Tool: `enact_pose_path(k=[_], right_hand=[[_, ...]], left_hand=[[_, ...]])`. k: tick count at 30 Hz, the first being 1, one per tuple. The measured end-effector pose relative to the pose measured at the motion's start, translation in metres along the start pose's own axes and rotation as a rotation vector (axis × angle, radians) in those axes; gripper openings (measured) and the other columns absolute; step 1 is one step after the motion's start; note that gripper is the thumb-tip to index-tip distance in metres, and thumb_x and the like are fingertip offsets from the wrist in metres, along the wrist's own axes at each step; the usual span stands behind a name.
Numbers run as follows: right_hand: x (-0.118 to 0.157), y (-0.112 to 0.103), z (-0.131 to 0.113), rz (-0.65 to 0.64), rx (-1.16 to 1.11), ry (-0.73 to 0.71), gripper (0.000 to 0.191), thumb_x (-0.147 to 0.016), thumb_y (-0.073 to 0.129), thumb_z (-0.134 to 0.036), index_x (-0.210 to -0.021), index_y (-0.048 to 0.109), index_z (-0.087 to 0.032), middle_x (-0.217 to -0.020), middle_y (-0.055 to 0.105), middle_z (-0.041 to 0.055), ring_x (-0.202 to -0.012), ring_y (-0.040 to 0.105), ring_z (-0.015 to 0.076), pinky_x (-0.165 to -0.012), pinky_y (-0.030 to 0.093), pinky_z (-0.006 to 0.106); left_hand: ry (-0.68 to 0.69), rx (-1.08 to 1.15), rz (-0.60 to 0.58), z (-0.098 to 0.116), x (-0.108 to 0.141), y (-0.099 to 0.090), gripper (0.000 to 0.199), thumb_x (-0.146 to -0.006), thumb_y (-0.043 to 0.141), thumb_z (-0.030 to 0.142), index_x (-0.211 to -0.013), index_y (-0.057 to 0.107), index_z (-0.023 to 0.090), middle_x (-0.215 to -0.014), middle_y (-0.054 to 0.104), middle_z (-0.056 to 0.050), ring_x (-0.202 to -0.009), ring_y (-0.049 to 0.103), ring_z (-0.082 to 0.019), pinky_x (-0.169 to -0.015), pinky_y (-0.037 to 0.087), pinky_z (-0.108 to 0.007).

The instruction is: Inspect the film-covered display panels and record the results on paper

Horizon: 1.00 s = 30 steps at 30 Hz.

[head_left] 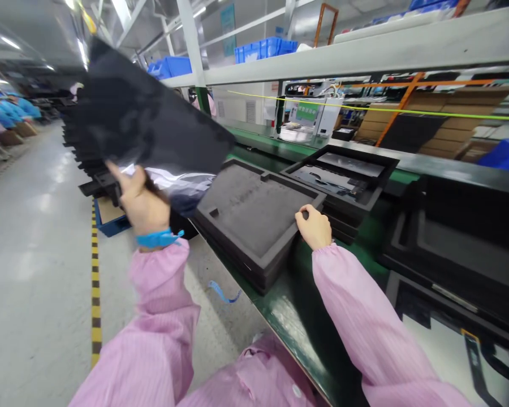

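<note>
My left hand (pixel 144 200), with a blue band at the wrist, is raised at the left and grips the lower edge of a dark, shiny sheet (pixel 152 113), which is tilted and slightly blurred. My right hand (pixel 314 226) has its fingers curled on the right corner of the top grey foam tray (pixel 254 209). That tray lies on a stack of similar trays at the edge of the green table. Its recess shows bare foam. Behind it, another stacked black tray (pixel 339 178) holds flat panel parts.
More black trays (pixel 470 243) and a panel with a ribbon cable (pixel 453 350) lie on the green table (pixel 292 316) at right. A blue crate (pixel 110 223) stands on the floor, left. A shelf beam (pixel 365 56) crosses above. People in blue caps sit far left.
</note>
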State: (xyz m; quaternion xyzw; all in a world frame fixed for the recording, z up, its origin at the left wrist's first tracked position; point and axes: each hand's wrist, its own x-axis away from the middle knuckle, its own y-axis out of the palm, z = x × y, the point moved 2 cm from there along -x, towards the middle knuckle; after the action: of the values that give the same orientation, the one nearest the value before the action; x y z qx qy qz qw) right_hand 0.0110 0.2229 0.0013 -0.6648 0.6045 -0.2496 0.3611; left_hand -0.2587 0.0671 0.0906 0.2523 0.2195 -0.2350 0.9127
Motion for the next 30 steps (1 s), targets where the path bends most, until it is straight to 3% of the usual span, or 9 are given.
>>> enact_pose_path(k=[3,6,10,16,19,21,25,27,30], right_hand=[[0.001,0.006,0.007,-0.043,-0.070,-0.016,0.033,-0.088,0.039,-0.035,-0.111,0.059,-0.023,-0.082,0.063,0.0070,-0.069,0.062,0.0214,-0.070,0.047,0.033],[0.009,-0.001,0.022,-0.177,-0.171,-0.076,0.046,-0.092,0.036,-0.038,-0.136,0.042,-0.025,-0.078,0.064,0.0019,-0.061,0.062,0.0157,-0.063,0.049,0.027],[0.040,-0.041,0.054,-0.319,-0.170,-0.211,0.052,-0.089,0.042,-0.034,-0.139,0.038,-0.021,-0.080,0.065,0.0005,-0.072,0.064,0.0157,-0.072,0.050,0.028],[0.104,-0.106,0.108,-0.337,-0.028,-0.221,0.054,-0.091,0.035,-0.057,-0.133,0.047,-0.025,-0.097,0.066,0.0038,-0.087,0.063,0.0215,-0.081,0.051,0.039],[0.125,-0.124,0.147,-0.241,0.009,-0.192,0.048,-0.088,0.040,-0.061,-0.126,0.054,-0.035,-0.117,0.063,0.0032,-0.108,0.060,0.0259,-0.096,0.047,0.046],[0.134,-0.135,0.180,-0.141,0.016,-0.160,0.044,-0.084,0.045,-0.063,-0.118,0.059,-0.041,-0.120,0.062,0.0017,-0.112,0.058,0.0280,-0.099,0.045,0.048],[0.148,-0.158,0.240,0.033,-0.003,0.027,0.037,-0.076,0.051,-0.064,-0.101,0.067,-0.042,-0.113,0.066,0.0039,-0.109,0.060,0.0316,-0.099,0.045,0.049],[0.152,-0.165,0.254,0.067,-0.023,0.126,0.035,-0.076,0.052,-0.061,-0.095,0.069,-0.038,-0.111,0.067,0.0067,-0.109,0.060,0.0317,-0.100,0.045,0.046],[0.147,-0.162,0.256,0.053,-0.009,0.125,0.037,-0.081,0.048,-0.054,-0.096,0.070,-0.029,-0.112,0.066,0.0098,-0.110,0.060,0.0300,-0.102,0.043,0.044]], left_hand=[[-0.092,0.122,-0.098,-0.029,-0.003,0.060,0.054,-0.095,0.030,0.004,-0.146,0.016,0.016,-0.148,0.032,0.002,-0.132,0.032,-0.008,-0.103,0.034,-0.015],[-0.267,0.096,-0.395,-0.061,0.003,0.099,0.052,-0.097,0.033,0.007,-0.146,0.028,0.026,-0.143,0.041,0.007,-0.128,0.040,-0.009,-0.100,0.038,-0.015],[-0.550,-0.108,-0.757,-0.104,0.020,0.101,0.040,-0.086,0.059,0.006,-0.123,0.059,0.020,-0.113,0.064,-0.003,-0.102,0.061,-0.019,-0.089,0.050,-0.026],[-0.640,-0.480,-0.993,-0.137,0.017,0.099,0.020,-0.094,0.058,0.026,-0.109,0.060,0.013,-0.102,0.062,-0.008,-0.087,0.063,-0.020,-0.079,0.054,-0.040],[-0.471,-0.625,-1.020,-0.120,0.017,0.108,0.028,-0.089,0.062,0.022,-0.115,0.059,0.013,-0.115,0.060,-0.011,-0.110,0.056,-0.027,-0.097,0.043,-0.047],[-0.297,-0.683,-1.021,-0.097,0.028,0.105,0.041,-0.083,0.063,0.021,-0.123,0.056,0.014,-0.134,0.049,-0.013,-0.133,0.032,-0.029,-0.111,0.022,-0.047],[-0.086,-0.760,-1.042,-0.061,0.079,0.066,0.053,-0.084,0.055,0.039,-0.133,0.049,0.019,-0.149,0.029,-0.013,-0.141,0.006,-0.032,-0.111,0.001,-0.057],[-0.037,-0.940,-0.830,-0.062,0.106,0.041,0.055,-0.088,0.045,0.047,-0.134,0.049,0.017,-0.152,0.020,-0.017,-0.140,0.001,-0.039,-0.106,0.007,-0.066],[0.115,-0.825,-0.496,-0.075,0.139,0.024,0.046,-0.090,0.048,0.040,-0.130,0.051,0.016,-0.147,0.032,-0.015,-0.139,0.015,-0.036,-0.113,0.013,-0.054]])
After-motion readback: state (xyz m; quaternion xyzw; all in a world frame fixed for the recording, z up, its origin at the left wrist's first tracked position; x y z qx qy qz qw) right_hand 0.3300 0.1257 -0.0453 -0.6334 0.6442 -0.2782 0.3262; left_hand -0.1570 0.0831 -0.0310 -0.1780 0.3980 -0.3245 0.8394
